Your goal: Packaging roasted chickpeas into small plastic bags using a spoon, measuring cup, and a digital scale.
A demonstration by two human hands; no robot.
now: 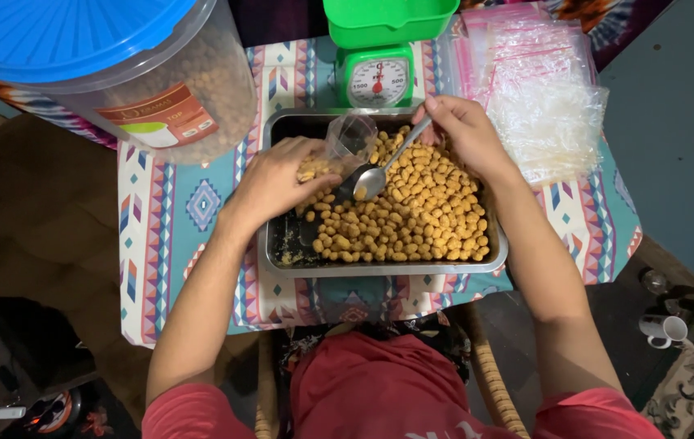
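At the far left stood your big clear tub (170,77) with its blue lid (54,28), largely full of the same brown nuts, resting on the patterned cloth (170,213) that covered the worktop. Next came your left hand (275,180), its fingers closed around the mouth of a small clear bag (345,140), holding it open and tipped over the near-left part of the metal tray (379,268); a few coated nuts already showed inside it, so by my reading that bag was only just begun. Between your hands the spoon (373,179) lay low over the heap of nuts (408,213), its bowl beside the bag's mouth with a nut or so in it. Your right hand (467,134) pinched the spoon's handle at the tray's far edge. The tray was mostly full, with only its left end bare, so most of the bagging looked undone. Behind it the green scale (377,75) carried nothing on its pan, and at the right the pile of unfilled bags (544,102) was thick.
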